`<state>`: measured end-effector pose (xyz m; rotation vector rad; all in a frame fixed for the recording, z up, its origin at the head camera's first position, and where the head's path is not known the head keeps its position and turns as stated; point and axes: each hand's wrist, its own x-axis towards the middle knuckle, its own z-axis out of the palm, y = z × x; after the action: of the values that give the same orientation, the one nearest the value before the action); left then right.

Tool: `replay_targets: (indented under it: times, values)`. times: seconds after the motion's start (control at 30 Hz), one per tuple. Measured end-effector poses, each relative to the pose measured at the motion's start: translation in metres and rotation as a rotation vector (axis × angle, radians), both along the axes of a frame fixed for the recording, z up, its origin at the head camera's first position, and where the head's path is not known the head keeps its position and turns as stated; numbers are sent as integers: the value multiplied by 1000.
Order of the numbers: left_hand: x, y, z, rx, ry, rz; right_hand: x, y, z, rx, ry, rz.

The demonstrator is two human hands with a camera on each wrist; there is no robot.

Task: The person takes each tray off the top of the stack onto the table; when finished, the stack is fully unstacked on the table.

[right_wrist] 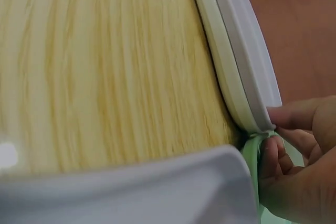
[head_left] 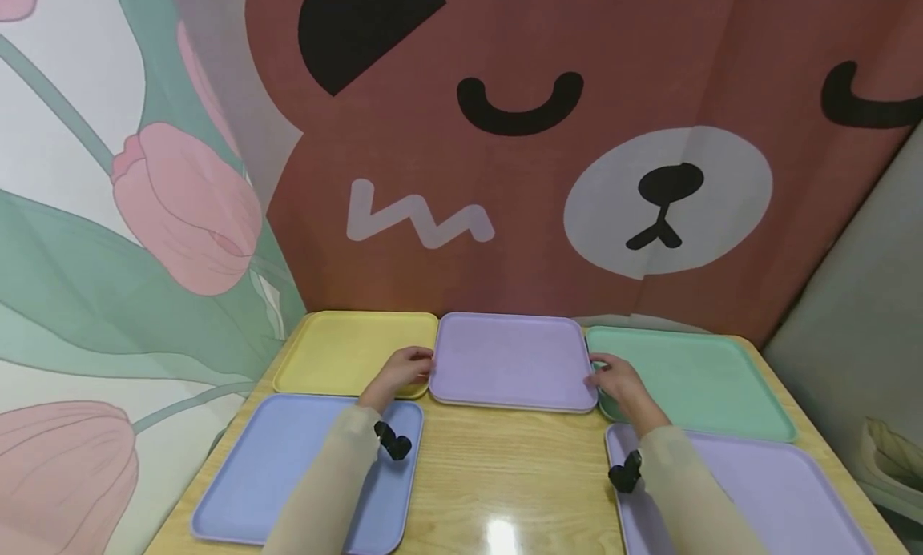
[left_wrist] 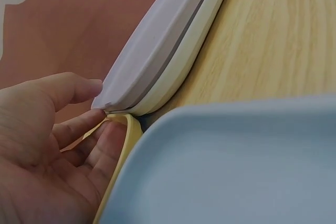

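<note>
A purple tray (head_left: 513, 359) lies at the back middle of the wooden table. Both wrist views show it stacked on a cream tray (left_wrist: 173, 74), whose rim (right_wrist: 231, 80) shows just below. At its left side my left hand (head_left: 406, 369) pinches the purple rim between thumb and index finger, the other fingers over the yellow tray (head_left: 346, 351). My right hand (head_left: 618, 380) pinches the opposite side by the corner, thumb on the rim, with its lower fingers curled by the green tray (head_left: 692, 379).
A blue tray (head_left: 288, 451) sits at the front left, under my left forearm. Another purple tray (head_left: 779, 491) is at the front right below my right forearm. Bare wooden table (head_left: 505, 467) shows between them. A curtain with a bear print (head_left: 534, 267) hangs right behind the back row.
</note>
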<state>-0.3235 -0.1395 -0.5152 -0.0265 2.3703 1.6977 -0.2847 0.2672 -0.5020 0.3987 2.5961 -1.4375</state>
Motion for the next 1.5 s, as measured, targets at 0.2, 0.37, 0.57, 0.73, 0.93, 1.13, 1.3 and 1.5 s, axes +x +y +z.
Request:
replay_targets:
  times: [0.2, 0.37, 0.57, 0.73, 0.93, 1.13, 1.3, 1.5]
  values:
    - [-1, 2, 1, -35, -14, 3, 0, -2, -1, -76, 4, -43]
    - [0, 1, 1, -41, -19, 13, 4, -1, -1, -125, 54, -40]
    - [2, 1, 4, -57, -21, 8, 6, 4, 6, -139, 58, -38]
    - [1, 2, 4, -54, -4, -3, 7, 10, 10, -333, 45, 8]
    - [-1, 1, 2, -38, -5, -9, 11, 16, 13, -525, -4, 54]
    - [-5, -1, 1, -19, -5, -24, 19, 23, 16, -628, 12, 96]
    - [-4, 0, 1, -49, 5, -30, 32, 30, 17, -697, 10, 88]
    - [-5, 0, 1, -115, 41, -36, 50, 36, 14, -737, 11, 75]
